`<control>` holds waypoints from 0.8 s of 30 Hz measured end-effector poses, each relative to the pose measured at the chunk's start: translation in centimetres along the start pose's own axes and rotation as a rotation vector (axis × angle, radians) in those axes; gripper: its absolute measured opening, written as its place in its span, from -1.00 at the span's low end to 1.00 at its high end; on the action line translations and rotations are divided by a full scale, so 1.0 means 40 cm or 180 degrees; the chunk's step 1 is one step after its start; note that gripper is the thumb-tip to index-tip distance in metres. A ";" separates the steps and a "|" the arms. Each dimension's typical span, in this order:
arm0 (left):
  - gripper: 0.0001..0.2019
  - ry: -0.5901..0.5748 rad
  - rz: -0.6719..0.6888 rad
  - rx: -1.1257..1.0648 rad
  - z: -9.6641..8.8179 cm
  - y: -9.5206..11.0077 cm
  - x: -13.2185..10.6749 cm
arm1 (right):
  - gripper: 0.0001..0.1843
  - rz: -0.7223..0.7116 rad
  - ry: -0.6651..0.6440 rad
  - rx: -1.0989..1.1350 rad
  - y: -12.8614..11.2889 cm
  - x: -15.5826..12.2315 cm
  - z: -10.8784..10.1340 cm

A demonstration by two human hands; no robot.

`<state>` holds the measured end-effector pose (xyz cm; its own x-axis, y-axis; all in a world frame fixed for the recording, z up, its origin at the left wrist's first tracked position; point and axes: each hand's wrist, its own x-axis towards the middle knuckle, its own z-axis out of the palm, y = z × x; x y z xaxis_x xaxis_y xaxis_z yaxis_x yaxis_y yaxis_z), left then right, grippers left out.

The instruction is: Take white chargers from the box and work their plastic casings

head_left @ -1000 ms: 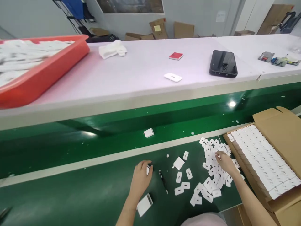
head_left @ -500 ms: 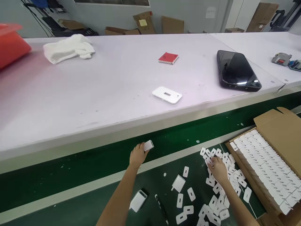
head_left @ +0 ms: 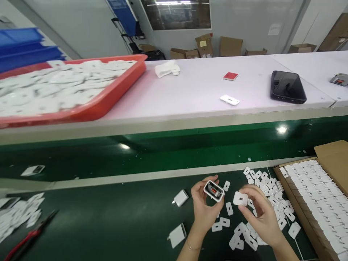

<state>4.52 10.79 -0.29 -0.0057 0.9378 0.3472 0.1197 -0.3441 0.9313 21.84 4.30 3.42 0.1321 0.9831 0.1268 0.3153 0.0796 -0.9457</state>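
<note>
Left hand (head_left: 204, 209) gripped an open housing (head_left: 214, 191) above the green bench (head_left: 114, 221), right hand (head_left: 258, 210) pinched a slotted plate (head_left: 237, 199) nearby, the pair unjoined, loose plates (head_left: 280, 207) waiting aplenty beside a well-filled carton (head_left: 333, 154)!

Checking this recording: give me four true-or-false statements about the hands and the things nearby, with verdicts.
1. The left hand holds an open white case. True.
2. The right hand holds the black phone. False: the right hand holds a small white plate.
3. An open cardboard box stands right of the loose white pieces. True.
4. The red-handled tool lies inside the red tray. False: the red-handled tool lies on the green surface.
</note>
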 end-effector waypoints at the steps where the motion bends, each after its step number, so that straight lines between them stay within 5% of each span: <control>1: -0.51 0.0121 0.0222 -0.0095 0.001 0.034 -0.022 | -0.77 -0.0248 -0.0054 -0.0029 -0.038 -0.009 0.003; 6: -0.39 0.0314 0.1105 0.0372 -0.021 0.122 -0.094 | -0.62 -0.1110 -0.0189 -0.0227 -0.138 -0.061 0.011; 11: -0.35 0.0663 0.1815 0.0823 -0.023 0.146 -0.170 | -0.61 -0.1263 -0.0320 -0.0286 -0.160 -0.110 0.022; 15: -0.34 0.0778 0.2022 0.0902 -0.019 0.154 -0.217 | -0.67 -0.1078 -0.0299 -0.0174 -0.176 -0.145 0.014; 18: -0.65 0.0729 0.2244 0.1212 -0.026 0.163 -0.228 | -0.77 -0.0607 -0.0403 0.0115 -0.180 -0.163 0.010; 20: -0.78 0.0694 0.2447 0.1307 -0.029 0.169 -0.227 | -0.66 -0.0113 -0.0651 0.0614 -0.177 -0.172 0.014; 24: -0.65 0.0657 0.2421 0.0919 -0.018 0.173 -0.225 | -0.48 0.0496 -0.0912 0.1642 -0.166 -0.189 0.034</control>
<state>4.67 -0.07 3.13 0.0012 0.4178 0.9085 0.4136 -0.8274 0.3800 17.45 -3.44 8.34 -0.1407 0.9891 -0.0426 -0.1928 -0.0696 -0.9788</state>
